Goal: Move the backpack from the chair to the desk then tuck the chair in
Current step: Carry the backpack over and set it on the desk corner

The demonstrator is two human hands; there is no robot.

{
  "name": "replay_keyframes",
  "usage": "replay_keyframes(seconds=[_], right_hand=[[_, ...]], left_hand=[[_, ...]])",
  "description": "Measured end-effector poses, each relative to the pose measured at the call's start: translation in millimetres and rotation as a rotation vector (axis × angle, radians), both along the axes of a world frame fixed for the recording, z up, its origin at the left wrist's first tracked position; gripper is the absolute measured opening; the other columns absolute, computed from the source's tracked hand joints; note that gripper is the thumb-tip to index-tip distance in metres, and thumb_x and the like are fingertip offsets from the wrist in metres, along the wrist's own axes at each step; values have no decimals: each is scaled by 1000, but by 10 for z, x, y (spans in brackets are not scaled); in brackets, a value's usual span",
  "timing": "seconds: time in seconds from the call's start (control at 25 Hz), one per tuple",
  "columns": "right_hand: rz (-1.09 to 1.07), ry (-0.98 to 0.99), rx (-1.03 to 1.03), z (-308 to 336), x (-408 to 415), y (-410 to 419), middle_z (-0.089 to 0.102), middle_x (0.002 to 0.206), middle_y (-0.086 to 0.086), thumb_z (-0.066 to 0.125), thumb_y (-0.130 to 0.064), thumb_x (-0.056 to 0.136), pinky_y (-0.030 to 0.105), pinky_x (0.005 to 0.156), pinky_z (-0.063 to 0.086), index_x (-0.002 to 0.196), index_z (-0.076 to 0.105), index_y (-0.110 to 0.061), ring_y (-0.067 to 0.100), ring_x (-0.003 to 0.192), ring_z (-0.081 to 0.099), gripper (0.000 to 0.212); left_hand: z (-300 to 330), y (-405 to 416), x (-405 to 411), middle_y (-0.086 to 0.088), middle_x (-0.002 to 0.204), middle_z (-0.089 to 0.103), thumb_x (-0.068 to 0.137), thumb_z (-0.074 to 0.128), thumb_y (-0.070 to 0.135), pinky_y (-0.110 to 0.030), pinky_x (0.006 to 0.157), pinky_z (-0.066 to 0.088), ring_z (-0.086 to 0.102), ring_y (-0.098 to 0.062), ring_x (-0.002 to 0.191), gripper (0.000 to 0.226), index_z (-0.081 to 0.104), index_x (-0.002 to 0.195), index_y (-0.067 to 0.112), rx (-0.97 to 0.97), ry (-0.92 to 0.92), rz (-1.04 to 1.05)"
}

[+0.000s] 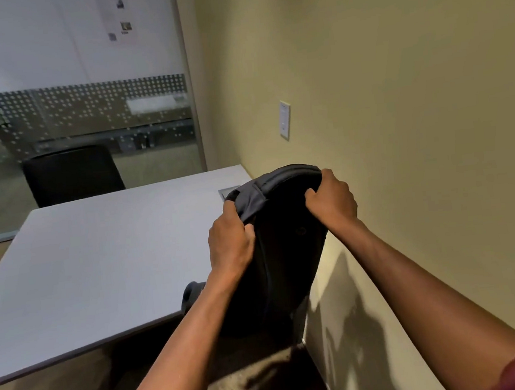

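The dark backpack [281,239] stands upright by the wall at the bench's [99,260] right end, its base hidden. Left hand [231,244] and right hand [332,201] each have their grip clamped on its top edge. Another chair [72,175] sits behind the bench.

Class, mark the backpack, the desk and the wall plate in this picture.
backpack [282,255]: head view, on its dark front panel between the hands.
desk [98,257]: head view, on the bare grey top.
wall plate [285,120]: head view, on the white cover's middle.
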State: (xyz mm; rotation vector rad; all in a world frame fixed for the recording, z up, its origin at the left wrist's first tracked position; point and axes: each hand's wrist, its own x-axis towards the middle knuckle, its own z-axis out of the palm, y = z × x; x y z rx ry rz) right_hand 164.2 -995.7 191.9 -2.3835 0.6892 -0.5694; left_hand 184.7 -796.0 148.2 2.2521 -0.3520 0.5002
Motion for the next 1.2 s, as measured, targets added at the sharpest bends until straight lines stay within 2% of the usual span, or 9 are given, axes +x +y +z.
replay_keyframes(seconds=[0.12,0.28,0.48,0.6,0.68,0.76,0.96,1.08,1.2], right_hand=[[153,-80,310,189,506,-42,62,113,11,51,-27,86,46,75,60,127,47,-15,32,92,65,43],[272,-155,604,324,1204,-101,61,101,5,46,-28,83,35,54,56,113,54,-19,25,83,62,33],[248,-229,771,319,1973,-208,49,77,1,42,-31,76,28,48,41,83,56,-23,20,66,44,17],[265,-263,792,322,2317,-282,54,77,-2,47,-50,82,31,58,43,78,56,-25,19,68,49,28],[326,-300,781,303,2487,-342,56,73,-3,59,-49,81,30,60,43,73,54,-22,16,67,52,28],[376,-304,786,260,2654,-443,59,77,-1,65,-29,80,31,61,48,88,61,-14,17,71,56,17],[363,-191,715,83,2937,-754,59,94,16,47,-2,85,37,68,47,118,53,3,22,78,54,34],[347,-157,701,-93,3022,-920,62,115,27,43,3,86,38,74,51,124,53,-1,30,85,63,39],[352,-170,695,-142,3112,-1041,63,116,14,42,4,89,31,78,55,131,54,-15,19,86,64,48]], left_hand=[[61,-149,346,-4,79,51,82,54,10,-38,62,38,47,-31,66,22,37,95,17,-46,-29,82],[82,-376,789,7,74,45,84,62,14,-36,61,37,44,-22,62,32,33,92,24,-60,-54,157],[15,-677,1246,8,74,47,84,67,18,-35,58,41,51,-22,62,31,38,91,25,-89,-19,182],[10,-870,1492,3,83,55,84,68,24,-41,64,52,58,-27,69,31,48,105,13,-101,14,139],[-11,-998,1606,-5,86,58,83,68,29,-46,66,54,61,-33,70,35,45,104,14,-57,13,97],[-75,-1139,1703,-8,90,56,82,68,31,-48,61,54,59,-35,70,35,43,101,15,-22,-24,73],[-376,-1438,1935,-7,110,50,88,66,45,-37,53,51,57,-27,77,43,49,110,13,139,-69,24],[-581,-1581,2027,-7,122,46,88,67,45,-34,61,55,59,-24,87,48,43,119,17,163,1,6],[-693,-1716,2071,-8,131,42,89,66,46,-35,64,55,61,-27,91,56,39,128,17,183,55,-39]])
